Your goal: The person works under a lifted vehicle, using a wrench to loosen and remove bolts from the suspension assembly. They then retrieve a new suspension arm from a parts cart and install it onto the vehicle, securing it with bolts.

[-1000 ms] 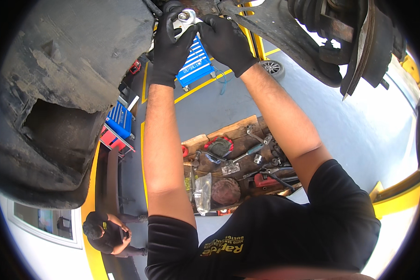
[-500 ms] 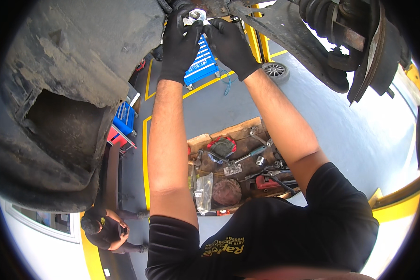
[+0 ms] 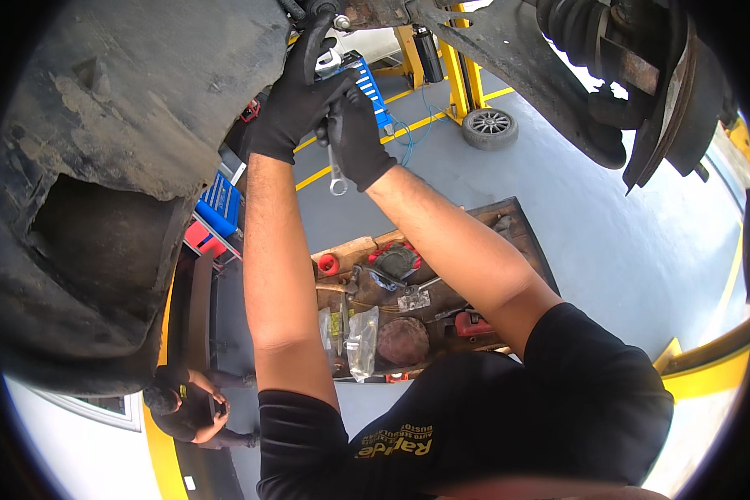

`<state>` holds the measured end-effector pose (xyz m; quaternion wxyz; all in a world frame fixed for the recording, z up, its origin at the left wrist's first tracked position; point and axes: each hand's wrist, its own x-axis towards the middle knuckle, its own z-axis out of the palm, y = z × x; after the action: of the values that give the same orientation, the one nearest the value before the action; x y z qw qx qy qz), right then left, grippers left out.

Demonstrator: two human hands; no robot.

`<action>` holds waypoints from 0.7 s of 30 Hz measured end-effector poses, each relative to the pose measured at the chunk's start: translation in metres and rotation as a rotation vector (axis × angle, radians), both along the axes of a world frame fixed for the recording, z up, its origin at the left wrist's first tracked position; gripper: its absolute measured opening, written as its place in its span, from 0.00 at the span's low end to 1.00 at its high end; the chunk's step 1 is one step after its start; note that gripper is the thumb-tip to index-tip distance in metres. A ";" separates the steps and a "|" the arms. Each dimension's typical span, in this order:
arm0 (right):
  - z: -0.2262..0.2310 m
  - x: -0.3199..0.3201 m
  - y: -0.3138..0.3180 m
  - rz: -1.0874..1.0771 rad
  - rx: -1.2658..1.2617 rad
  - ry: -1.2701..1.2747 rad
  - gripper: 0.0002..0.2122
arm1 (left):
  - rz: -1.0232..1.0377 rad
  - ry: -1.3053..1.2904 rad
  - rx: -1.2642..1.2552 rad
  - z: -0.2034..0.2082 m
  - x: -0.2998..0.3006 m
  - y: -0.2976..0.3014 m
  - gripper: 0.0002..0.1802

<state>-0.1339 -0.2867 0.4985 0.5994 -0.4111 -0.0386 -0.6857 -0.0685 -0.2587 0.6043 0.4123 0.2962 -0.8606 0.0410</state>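
Observation:
A silver combination wrench (image 3: pixel 338 183) points upward between my gloved hands, its open jaw (image 3: pixel 328 61) a little below a bolt end with a nut (image 3: pixel 342 22). My right hand (image 3: pixel 357 133), in a black glove, is closed around the lower shaft, with the ring end sticking out beneath. My left hand (image 3: pixel 296 104) crosses the upper shaft with its thumb. One of its fingers stretches up toward a black rounded part (image 3: pixel 322 7) beside the bolt. The jaw and the nut are apart. Part of the shaft is hidden by the gloves.
Overhead left hangs a worn dark liner (image 3: pixel 142 75); at right are a suspension arm (image 3: pixel 525 92) and a brake disc (image 3: pixel 667 108). Below stands a wooden bench (image 3: pixel 529 225) with tools. A wheel (image 3: pixel 489 127) and blue tool cart (image 3: pixel 368 87) stand beyond. Another person (image 3: pixel 183 404) is lower left.
Both hands have come lower and left, my right hand more so. The wrench has dropped away from the bolt, and its shaft and ring end now show.

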 end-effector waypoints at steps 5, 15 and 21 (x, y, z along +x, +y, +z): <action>0.004 -0.078 -0.019 -0.988 -0.228 0.412 0.12 | -0.035 0.033 -0.179 -0.004 -0.007 -0.011 0.38; 0.035 -0.117 -0.025 -1.290 -0.371 0.763 0.14 | -0.085 0.193 -0.148 -0.005 -0.020 -0.023 0.27; 0.043 -0.118 -0.032 -1.252 -0.382 0.815 0.14 | -0.025 0.201 -0.217 -0.006 -0.020 -0.026 0.24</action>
<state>-0.2520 -0.3186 0.5413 -0.0148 -0.6726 0.3073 -0.6731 -0.0884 -0.2843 0.5983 0.5264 0.2417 -0.8092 0.0990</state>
